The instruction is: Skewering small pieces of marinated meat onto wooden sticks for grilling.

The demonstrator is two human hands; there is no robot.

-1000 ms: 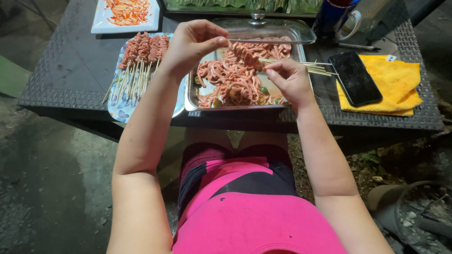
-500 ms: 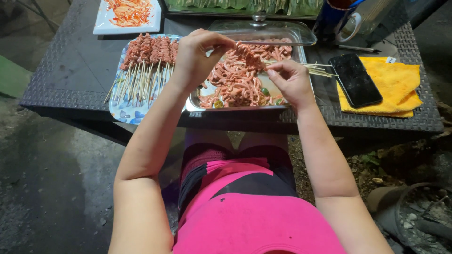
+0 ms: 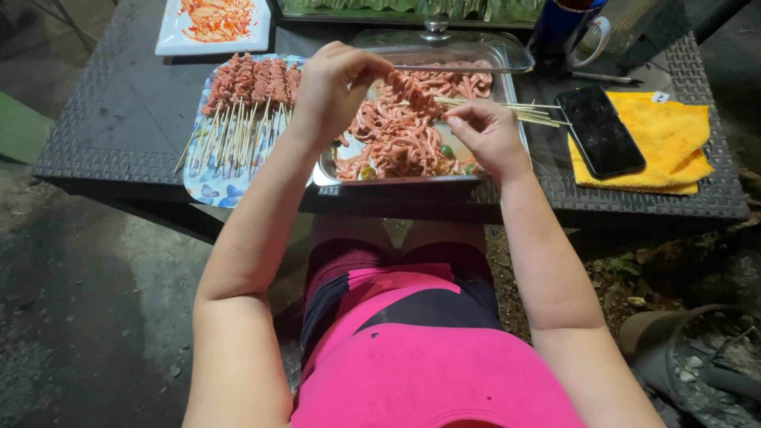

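Over metal tray [image 3: 507, 55]: left hand [image 3: 329, 91] pinched on meat strip [image 3: 400, 83]; right hand [image 3: 487, 131] clamped on bamboo skewer [image 3: 444, 101]; loaded skewers [image 3: 246, 83] left of tray.

Pink raw meat strips [image 3: 400, 131] in silvery metal tray [image 3: 396, 181]; pale wooden skewers [image 3: 523, 112]; blue floral-patterned plate [image 3: 218, 186]; yellow cloth [image 3: 674, 139] under black phone [image 3: 599, 131]; dark woven bench [image 3: 119, 119].

My left hand [image 3: 333, 91] pinches a strip of pink meat [image 3: 400, 83] over the metal tray [image 3: 507, 55], and my right hand [image 3: 487, 135] holds a thin wooden stick [image 3: 452, 101] up to it. Finished meat sticks [image 3: 250, 87] lie on a flowery plate [image 3: 214, 186] beside the tray. A black phone [image 3: 600, 131] rests on a yellow cloth [image 3: 674, 143].
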